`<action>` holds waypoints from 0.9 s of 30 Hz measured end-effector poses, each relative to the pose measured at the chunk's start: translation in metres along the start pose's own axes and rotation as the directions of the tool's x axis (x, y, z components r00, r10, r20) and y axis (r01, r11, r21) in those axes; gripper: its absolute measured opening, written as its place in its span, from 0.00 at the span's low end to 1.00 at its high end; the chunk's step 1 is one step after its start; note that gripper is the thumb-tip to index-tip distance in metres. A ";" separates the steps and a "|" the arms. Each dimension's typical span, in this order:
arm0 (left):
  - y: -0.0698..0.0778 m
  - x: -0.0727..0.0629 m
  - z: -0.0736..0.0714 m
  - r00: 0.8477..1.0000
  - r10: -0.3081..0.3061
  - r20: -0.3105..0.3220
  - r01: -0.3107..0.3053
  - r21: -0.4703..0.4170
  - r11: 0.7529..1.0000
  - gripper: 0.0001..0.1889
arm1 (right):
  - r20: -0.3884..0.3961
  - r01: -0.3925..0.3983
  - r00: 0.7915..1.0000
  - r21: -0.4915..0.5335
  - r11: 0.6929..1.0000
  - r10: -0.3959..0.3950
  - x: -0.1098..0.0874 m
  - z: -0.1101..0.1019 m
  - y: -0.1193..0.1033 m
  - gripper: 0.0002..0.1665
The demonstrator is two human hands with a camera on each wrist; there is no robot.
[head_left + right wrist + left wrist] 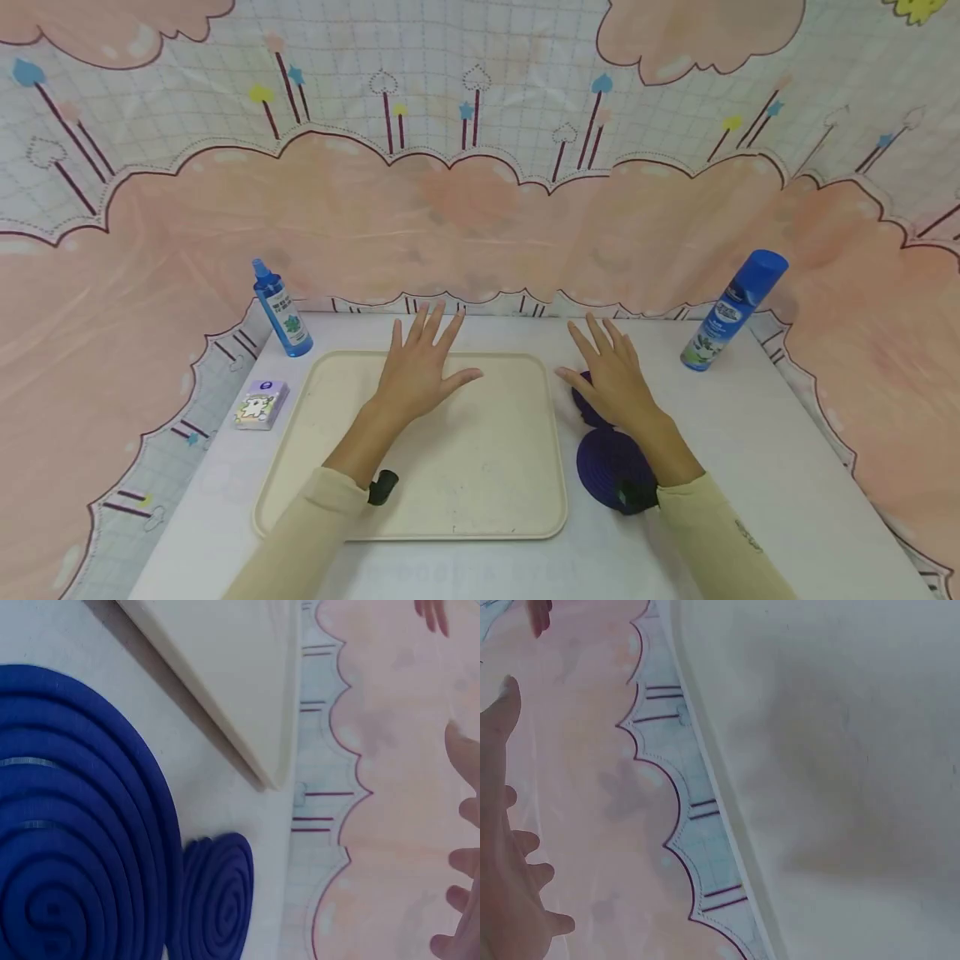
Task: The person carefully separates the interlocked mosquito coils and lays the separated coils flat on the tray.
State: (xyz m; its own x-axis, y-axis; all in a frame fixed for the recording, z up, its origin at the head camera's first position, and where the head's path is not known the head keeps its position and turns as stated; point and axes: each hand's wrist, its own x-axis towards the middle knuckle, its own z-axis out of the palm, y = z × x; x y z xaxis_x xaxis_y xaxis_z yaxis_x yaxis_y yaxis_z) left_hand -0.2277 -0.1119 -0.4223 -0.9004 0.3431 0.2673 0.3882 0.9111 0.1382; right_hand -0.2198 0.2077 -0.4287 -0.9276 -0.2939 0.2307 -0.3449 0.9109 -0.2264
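Observation:
Fingers spread, my left hand (417,371) hovers over a cream tray (480,483) and holds nothing. My right hand (613,379) is likewise spread and bare, to the right of the tray, above two dark blue spiral coasters (613,468). In the right wrist view the larger spiral coaster (97,795) and the smaller-looking coaster (225,900) lie side by side on the white surface, near the tray's corner (255,761). The right hand and forearm partly hide both coasters in the head view. In the left wrist view, part of the left hand (506,862) shows at the edge.
Left of the tray stand a blue spray bottle (282,310) and a small purple-and-white pack (262,405). A blue aerosol can (731,312) stands at the back right of the white table (780,467). A patterned peach cloth (480,225) hangs behind.

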 end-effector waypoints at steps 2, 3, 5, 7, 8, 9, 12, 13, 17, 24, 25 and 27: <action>0.008 -0.001 0.000 1.000 0.015 0.009 -0.015 -0.003 1.000 0.49 | 0.001 -0.003 1.000 0.003 1.000 0.003 -0.003 -0.004 0.003 0.47; 0.012 -0.002 0.000 1.000 0.022 0.014 -0.022 -0.007 1.000 0.49 | 0.005 -0.006 1.000 0.001 1.000 0.006 -0.005 -0.006 0.004 0.47; 0.021 -0.002 0.000 0.999 0.036 0.028 -0.035 -0.011 0.999 0.49 | 0.014 -0.014 1.000 0.002 1.000 0.014 -0.008 -0.010 0.007 0.47; 0.030 -0.002 -0.001 0.998 0.050 0.038 -0.049 -0.018 0.999 0.49 | 0.023 -0.024 0.999 0.015 1.000 0.024 -0.012 -0.014 0.009 0.48; 0.035 -0.002 -0.002 0.997 0.057 0.045 -0.056 -0.025 0.998 0.49 | 0.028 -0.028 0.999 0.027 0.999 0.028 -0.015 -0.016 0.011 0.47; 0.040 -0.002 -0.002 0.997 0.067 0.045 -0.066 -0.031 0.997 0.49 | 0.035 -0.036 0.999 0.045 0.998 0.034 -0.017 -0.017 0.012 0.47; 0.054 -0.003 -0.002 0.994 0.098 0.044 -0.096 -0.061 0.994 0.49 | 0.053 -0.062 0.997 0.114 0.992 0.056 -0.024 -0.022 0.016 0.48; 0.058 -0.003 -0.001 0.993 0.110 0.039 -0.107 -0.073 0.992 0.49 | 0.061 -0.073 0.996 0.133 0.988 0.065 -0.027 -0.024 0.017 0.48; 0.076 -0.005 0.004 0.990 0.137 0.038 -0.132 -0.130 0.983 0.49 | 0.070 -0.094 0.994 0.174 0.980 0.083 -0.037 -0.031 0.020 0.47; 0.107 -0.014 0.016 0.981 0.167 0.094 -0.137 -0.265 0.955 0.49 | 0.063 -0.105 0.993 0.187 0.977 0.095 -0.055 -0.035 0.026 0.44; 0.110 -0.016 0.019 0.980 0.174 0.098 -0.142 -0.273 0.951 0.50 | 0.063 -0.109 0.993 0.189 0.976 0.099 -0.058 -0.035 0.027 0.44; 0.118 -0.019 0.024 0.977 0.184 0.103 -0.147 -0.293 0.945 0.50 | 0.066 -0.118 0.992 0.189 0.975 0.107 -0.064 -0.034 0.029 0.43</action>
State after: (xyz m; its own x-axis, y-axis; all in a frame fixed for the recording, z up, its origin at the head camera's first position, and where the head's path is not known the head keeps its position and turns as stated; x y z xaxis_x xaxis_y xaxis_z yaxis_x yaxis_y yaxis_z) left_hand -0.1699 -0.0057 -0.4340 -0.8288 0.5267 0.1887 0.5568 0.7433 0.3707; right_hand -0.1655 0.2626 -0.4181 -0.9667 -0.2128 0.1420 -0.2538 0.8679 -0.4270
